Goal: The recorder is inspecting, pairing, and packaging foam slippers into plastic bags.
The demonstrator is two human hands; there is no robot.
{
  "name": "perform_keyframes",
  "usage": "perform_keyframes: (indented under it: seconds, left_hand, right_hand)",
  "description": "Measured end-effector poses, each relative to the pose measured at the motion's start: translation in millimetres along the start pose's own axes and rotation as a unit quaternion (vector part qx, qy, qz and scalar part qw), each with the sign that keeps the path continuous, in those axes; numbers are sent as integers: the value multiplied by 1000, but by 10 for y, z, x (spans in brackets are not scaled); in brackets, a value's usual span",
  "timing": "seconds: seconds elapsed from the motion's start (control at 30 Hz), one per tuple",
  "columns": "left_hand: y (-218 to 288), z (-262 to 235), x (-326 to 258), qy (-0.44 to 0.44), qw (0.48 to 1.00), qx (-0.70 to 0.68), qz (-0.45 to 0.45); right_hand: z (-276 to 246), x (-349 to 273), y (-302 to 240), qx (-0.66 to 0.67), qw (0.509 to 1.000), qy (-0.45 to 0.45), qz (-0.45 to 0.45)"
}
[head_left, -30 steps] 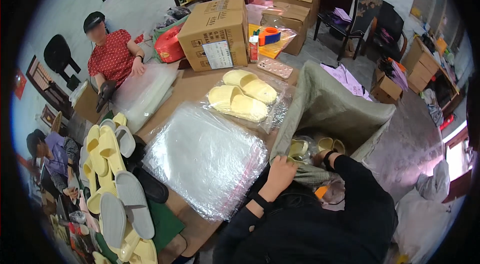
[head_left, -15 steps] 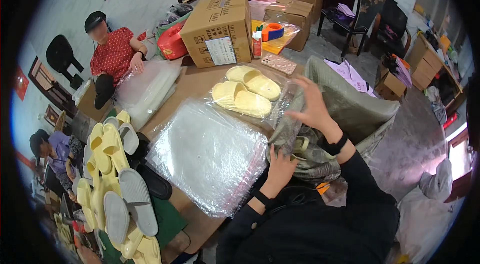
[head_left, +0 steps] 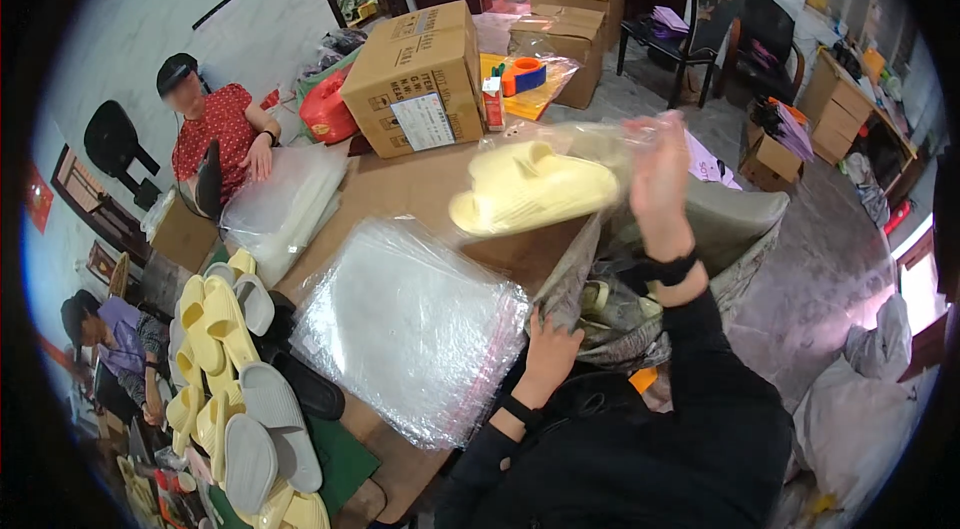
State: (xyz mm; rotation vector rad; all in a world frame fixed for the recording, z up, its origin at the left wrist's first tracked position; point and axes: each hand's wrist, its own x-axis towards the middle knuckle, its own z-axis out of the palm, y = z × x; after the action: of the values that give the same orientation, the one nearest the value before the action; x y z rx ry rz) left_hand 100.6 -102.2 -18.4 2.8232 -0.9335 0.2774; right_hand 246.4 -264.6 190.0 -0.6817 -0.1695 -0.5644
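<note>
My right hand (head_left: 660, 184) is closed on the end of a clear plastic bag, blurred by motion. Inside that bag hangs a pair of pale yellow slippers (head_left: 540, 187), lifted and tilted above the table's right part. My left hand (head_left: 550, 359) grips the near rim of a grey-green woven sack (head_left: 735, 214), which stands open against the table's right side. More bagged slippers (head_left: 597, 297) show within the sack. Just left of my left hand lies a stack of clear plastic bags (head_left: 410, 329) with pinkish edges.
Loose yellow and grey slippers (head_left: 270, 389) are heaped on the table's left. A carton (head_left: 415, 79), a tape dispenser (head_left: 524, 76) and a small box (head_left: 493, 104) stand at the back. One person (head_left: 222, 129) sits behind other plastic bags (head_left: 285, 194); another person (head_left: 115, 334) works farther left.
My right hand has taken hold of the bagged slippers and raised them off the table, moving right toward the sack. My left hand stays at the sack's rim.
</note>
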Motion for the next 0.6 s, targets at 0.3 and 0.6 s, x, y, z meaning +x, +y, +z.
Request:
perform_keyframes:
  seconds: [0.3,0.6]
  left_hand:
    - [67,64,31,2,999,-36,-11]
    - [36,-36,19,-1,997,-72,-14]
  right_hand:
    - [-831,-186,-1176,-195,953,119,-201]
    - [-630,-106,-336,-168,966,85,-175]
